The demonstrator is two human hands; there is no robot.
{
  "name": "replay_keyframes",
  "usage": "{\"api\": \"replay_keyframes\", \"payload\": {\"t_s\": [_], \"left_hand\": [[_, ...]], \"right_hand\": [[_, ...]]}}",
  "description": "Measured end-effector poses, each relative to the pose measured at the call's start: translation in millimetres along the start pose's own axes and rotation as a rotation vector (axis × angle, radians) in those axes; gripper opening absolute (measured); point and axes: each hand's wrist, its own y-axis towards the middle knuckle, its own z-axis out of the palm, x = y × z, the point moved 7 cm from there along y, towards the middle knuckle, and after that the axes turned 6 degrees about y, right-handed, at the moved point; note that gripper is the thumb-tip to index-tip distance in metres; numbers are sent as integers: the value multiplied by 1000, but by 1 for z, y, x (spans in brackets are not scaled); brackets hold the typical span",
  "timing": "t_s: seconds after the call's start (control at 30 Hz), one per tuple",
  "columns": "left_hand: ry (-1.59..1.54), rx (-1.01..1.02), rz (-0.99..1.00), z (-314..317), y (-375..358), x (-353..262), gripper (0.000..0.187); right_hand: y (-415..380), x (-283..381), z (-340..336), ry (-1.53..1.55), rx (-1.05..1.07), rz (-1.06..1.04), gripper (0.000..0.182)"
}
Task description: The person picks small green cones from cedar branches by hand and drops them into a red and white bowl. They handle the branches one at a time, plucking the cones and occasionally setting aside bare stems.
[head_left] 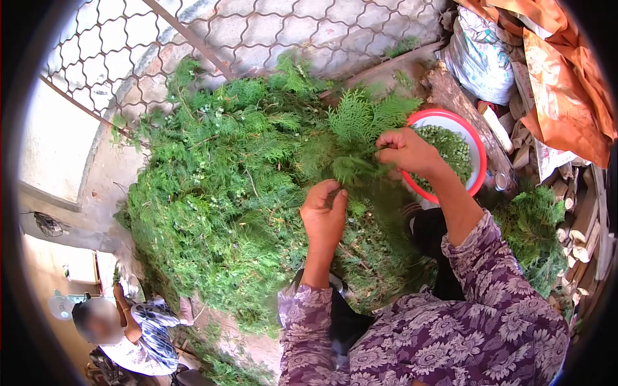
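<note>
A big heap of green feathery branches lies on the ground in front of me. My left hand grips the lower stem of one upright sprig. My right hand pinches the same sprig higher up, its fingers closed on the foliage. Just behind the right hand stands a red-rimmed bowl filled with small green bits. Both forearms wear purple flowered sleeves.
A wire mesh fence runs behind the heap. A white sack, orange cloth and stacked firewood stand at right. More cuttings lie beside my right arm. Another person sits at lower left.
</note>
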Motion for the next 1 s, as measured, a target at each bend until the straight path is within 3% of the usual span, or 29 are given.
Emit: {"api": "replay_keyframes", "payload": {"t_s": [0.17, 0.27, 0.37, 0.5, 0.67, 0.7, 0.77, 0.8, 0.87, 1.0], "left_hand": [[27, 20, 48, 5, 4, 3, 22], [-241, 11, -17, 4, 7, 7, 29], [-630, 194, -219, 13, 9, -12, 48], [-477, 315, -422, 15, 7, -13, 46], [-520, 550, -605, 29, -6, -4, 50], [-524, 551, -610, 32, -8, -2, 50], [-504, 347, -692, 29, -10, 17, 28], [-506, 346, -693, 33, -13, 28, 28], [-395, 334, -599, 35, -13, 45, 61], [-599, 368, -536, 33, -7, 8, 57]], "right_hand": [[-13, 11, 1, 203, 63, -75, 20], [-14, 8, -2, 273, 173, -92, 18], [-20, 12, 0, 354, 170, -101, 15], [-17, 8, 11, 397, 285, -92, 13], [-14, 18, 13, 367, 325, -284, 8], [-14, 15, 11, 366, 324, -278, 8], [-9, 2, 5, 410, 275, -149, 14], [-8, 2, 5, 409, 276, -148, 14], [-9, 8, 12, 402, 408, -171, 6], [-2, 0, 7, 474, 366, -139, 5]]}}
